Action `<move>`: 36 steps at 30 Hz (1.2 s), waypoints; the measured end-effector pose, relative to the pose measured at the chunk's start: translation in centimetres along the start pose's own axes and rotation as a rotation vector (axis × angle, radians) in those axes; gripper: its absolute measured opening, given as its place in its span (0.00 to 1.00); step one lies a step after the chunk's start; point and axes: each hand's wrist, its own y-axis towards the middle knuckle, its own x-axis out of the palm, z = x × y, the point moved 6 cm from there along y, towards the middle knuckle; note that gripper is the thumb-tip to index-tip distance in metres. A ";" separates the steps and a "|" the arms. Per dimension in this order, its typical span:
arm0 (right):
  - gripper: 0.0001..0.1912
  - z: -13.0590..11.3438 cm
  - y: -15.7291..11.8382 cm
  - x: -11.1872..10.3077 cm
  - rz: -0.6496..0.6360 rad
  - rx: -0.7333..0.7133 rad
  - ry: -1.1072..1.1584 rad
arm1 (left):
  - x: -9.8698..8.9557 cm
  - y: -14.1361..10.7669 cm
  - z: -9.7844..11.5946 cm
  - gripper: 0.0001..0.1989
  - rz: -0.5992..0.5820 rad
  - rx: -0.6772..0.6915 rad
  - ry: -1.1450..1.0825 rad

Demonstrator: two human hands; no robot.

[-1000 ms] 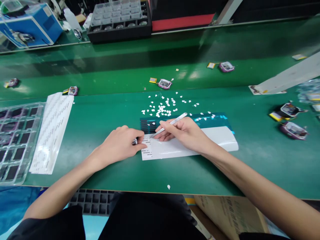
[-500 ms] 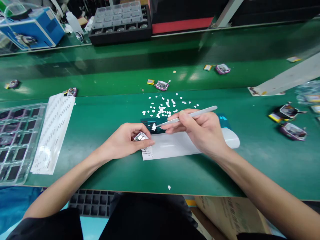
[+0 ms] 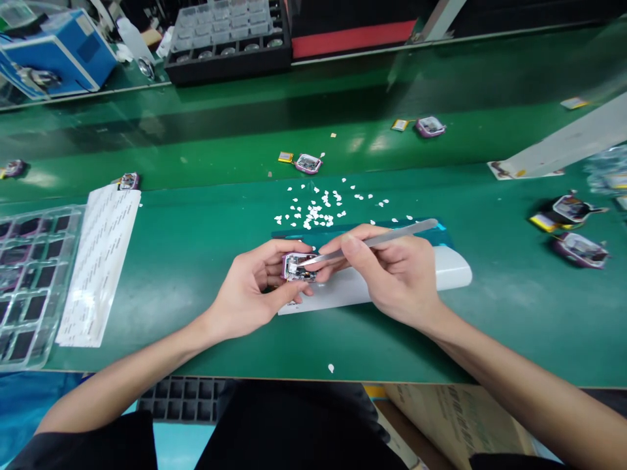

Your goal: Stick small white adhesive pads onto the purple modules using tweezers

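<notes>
Between the thumb and fingers of my left hand (image 3: 257, 281) sits a small open device housing (image 3: 300, 267), purple-rimmed with its circuit board facing up. My right hand (image 3: 392, 264) is closed round metal tweezers (image 3: 386, 238). Their tips reach inside the housing, at a small white piece on the board. Beneath both hands lie a white backing sheet (image 3: 337, 294) and a dark teal film strip (image 3: 441, 232). Many small white drop-shaped stickers (image 3: 316, 212) are scattered just beyond my hands.
Open devices with yellow batteries lie at the back, one purple-rimmed (image 3: 308, 163); others (image 3: 580, 249) sit right. At left are a printed white sheet (image 3: 100, 261) and a clear compartment tray (image 3: 36, 287). A white metal post (image 3: 563, 147) slants at right. One loose sticker (image 3: 331, 368) lies near the front edge.
My left hand has turned the device's circuit board upward and moved it slightly right. The tweezers have gone from the white piece over the film strip to inside the housing.
</notes>
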 end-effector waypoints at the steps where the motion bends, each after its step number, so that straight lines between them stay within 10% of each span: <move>1: 0.19 -0.1 0.0 0.0 0.004 -0.009 -0.009 | 0.0 0.0 0.0 0.16 0.004 0.006 -0.002; 36: 0.20 -0.1 0.2 -0.4 0.045 -0.019 0.003 | -0.6 -0.1 0.3 0.11 0.068 0.019 0.083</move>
